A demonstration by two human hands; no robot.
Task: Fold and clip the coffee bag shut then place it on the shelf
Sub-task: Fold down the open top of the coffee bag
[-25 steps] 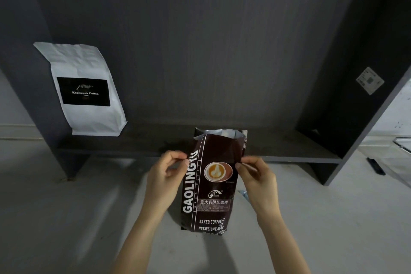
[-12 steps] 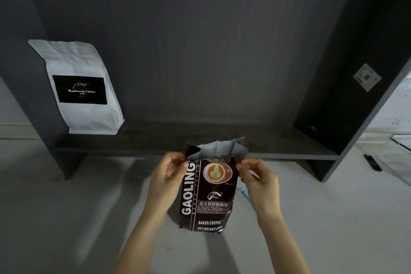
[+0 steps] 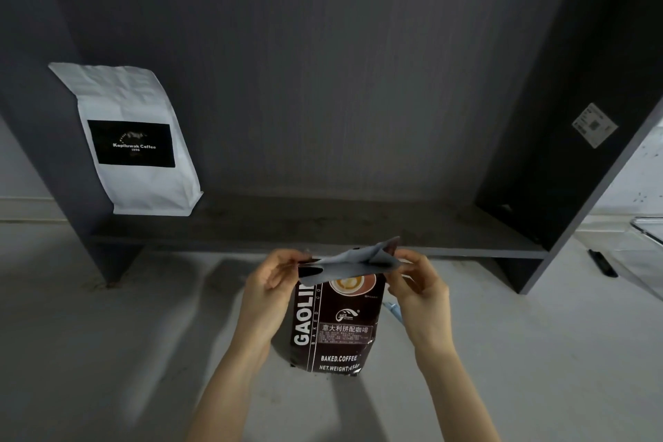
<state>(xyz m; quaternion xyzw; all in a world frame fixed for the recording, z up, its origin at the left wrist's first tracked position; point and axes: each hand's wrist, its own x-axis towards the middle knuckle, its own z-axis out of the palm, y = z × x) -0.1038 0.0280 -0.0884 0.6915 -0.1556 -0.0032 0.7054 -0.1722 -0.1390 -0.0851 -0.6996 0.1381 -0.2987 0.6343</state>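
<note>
Grip: left hand (image 3: 267,285) and right hand (image 3: 416,285) pinch the coffee bag (image 3: 335,326) top corners, flap half-bent. Risk: uneven crease springs open; no clip seen.

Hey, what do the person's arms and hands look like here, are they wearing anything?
Both forearms are bare up to the frame edge: no sleeves show. The left hand and right hand wear no gloves, and no rings, watch or bracelet are visible. Fingernails look short and unpainted.

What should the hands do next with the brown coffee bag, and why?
Probably press the folded flap flat against the brown coffee bag. The left hand and right hand pinch its two top corners, and the silver flap is bent over but loose, with no clip on it.
</note>
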